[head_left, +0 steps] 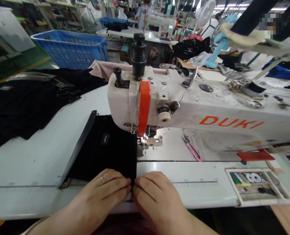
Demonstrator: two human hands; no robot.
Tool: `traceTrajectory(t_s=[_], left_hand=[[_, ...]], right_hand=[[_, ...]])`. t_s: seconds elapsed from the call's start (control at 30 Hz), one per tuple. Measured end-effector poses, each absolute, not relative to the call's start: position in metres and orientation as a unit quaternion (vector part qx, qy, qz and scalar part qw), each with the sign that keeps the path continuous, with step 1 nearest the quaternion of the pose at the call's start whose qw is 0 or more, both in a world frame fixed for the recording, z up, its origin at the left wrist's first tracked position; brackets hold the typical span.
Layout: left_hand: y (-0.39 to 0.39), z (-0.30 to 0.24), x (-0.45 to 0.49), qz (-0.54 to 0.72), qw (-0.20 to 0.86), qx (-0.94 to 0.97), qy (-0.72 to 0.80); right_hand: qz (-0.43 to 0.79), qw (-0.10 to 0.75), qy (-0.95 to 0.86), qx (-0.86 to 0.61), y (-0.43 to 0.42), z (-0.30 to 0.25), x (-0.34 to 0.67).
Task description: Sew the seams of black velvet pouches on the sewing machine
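A black fabric piece [117, 158] lies flat on the sewing table, left of the needle area. It bears a small dark label [105, 139] and has a stiff dark strip [79, 143] along its left side. My left hand [108, 189], with a ring on one finger, pinches the fabric's near right corner. Close beside it, my right hand [157, 192] is closed on the same corner, fingertips almost touching the left ones. Just beyond the hands is the presser foot [151, 141] of the white sewing machine [184, 104]. The fabric's right edge runs beside the foot.
Pink thread snips [192, 148] lie on the machine bed. A tray with bobbins [255, 178] is set in the table at right. Black garment pieces [34, 101] are heaped at left, before a blue basket [71, 47]. Another sewing machine [159, 26] and people are farther back.
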State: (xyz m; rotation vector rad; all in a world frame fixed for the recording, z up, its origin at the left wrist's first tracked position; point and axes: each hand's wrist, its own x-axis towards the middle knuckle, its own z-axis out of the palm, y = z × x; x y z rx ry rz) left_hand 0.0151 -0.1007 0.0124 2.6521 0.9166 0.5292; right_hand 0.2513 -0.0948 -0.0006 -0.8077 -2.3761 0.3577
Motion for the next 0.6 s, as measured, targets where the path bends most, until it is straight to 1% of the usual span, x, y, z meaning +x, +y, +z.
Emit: traceTrajectory(t_s=[0.23, 0.47, 0.6], left_hand=[[-0.077, 0.008, 0.014, 0.19, 0.138, 0.925, 0.299], [-0.047, 0.004, 0.013, 0.159, 0.065, 0.944, 0.28], [-0.029, 0.008, 0.017, 0.182, 0.033, 0.944, 0.273]], right_hand=[[0.156, 0.244, -0.901, -0.323, -0.079, 0.004, 0.256], [0.121, 0.188, -0.915, -0.336, -0.056, 0.012, 0.255], [0.098, 0.154, -0.926, -0.33, -0.04, 0.017, 0.253]])
